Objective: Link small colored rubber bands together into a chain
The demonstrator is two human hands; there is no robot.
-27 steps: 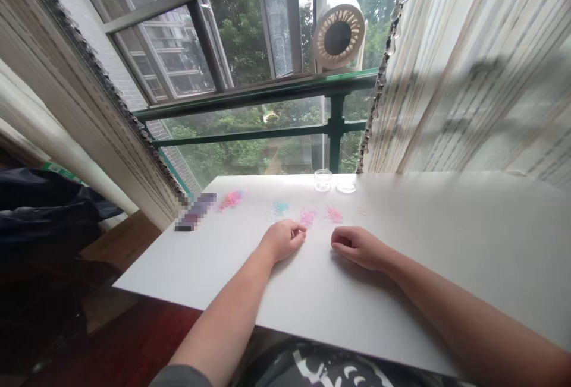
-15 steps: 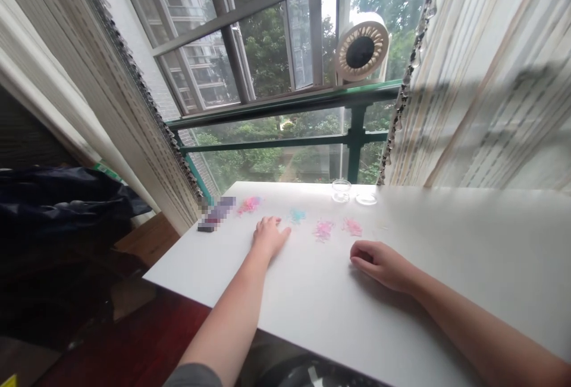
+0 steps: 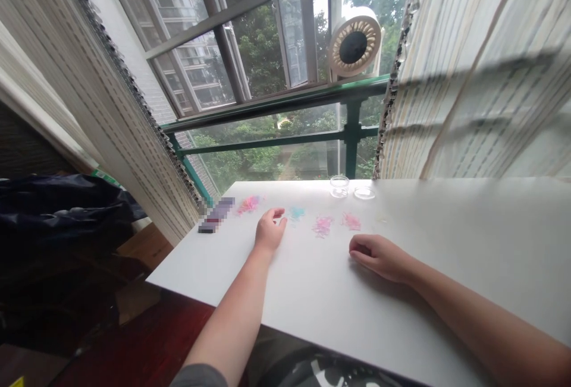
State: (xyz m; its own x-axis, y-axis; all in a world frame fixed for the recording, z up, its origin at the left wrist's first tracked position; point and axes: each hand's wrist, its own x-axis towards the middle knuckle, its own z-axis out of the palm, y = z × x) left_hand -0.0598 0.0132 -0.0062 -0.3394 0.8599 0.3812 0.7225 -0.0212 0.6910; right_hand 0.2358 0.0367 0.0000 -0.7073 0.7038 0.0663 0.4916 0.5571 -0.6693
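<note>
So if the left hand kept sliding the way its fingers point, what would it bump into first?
Probably the small turquoise pile of tiny pieces, just ahead and slightly right of the left hand on the white table. Depth is hard to judge, so it might slip past on the pile's left.

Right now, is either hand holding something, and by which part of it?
It cannot be told. The left hand rests on the white table beside the blue pile. The right hand lies curled, nothing visible in its fingers.
</note>
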